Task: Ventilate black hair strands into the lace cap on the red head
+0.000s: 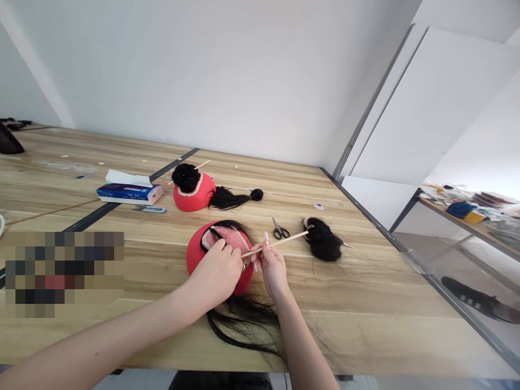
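Note:
A red dome-shaped wig block stands on the table, with a pinkish net cap and a pale band on top. Black hair hangs from it toward the front edge. My left hand is closed over the top of the block, its fingers bent down at the cap; what they pinch is hidden. Between the fingers of my right hand is a thin wooden stick, slanting from the cap's edge up to the right. The stick's lower tip, by my left fingers, cannot be made out.
Behind stands another red block with a black hair bun. Beside it lies a tied hair bundle. Scissors and a black hairpiece lie right; a tissue box and blue cutter lie left.

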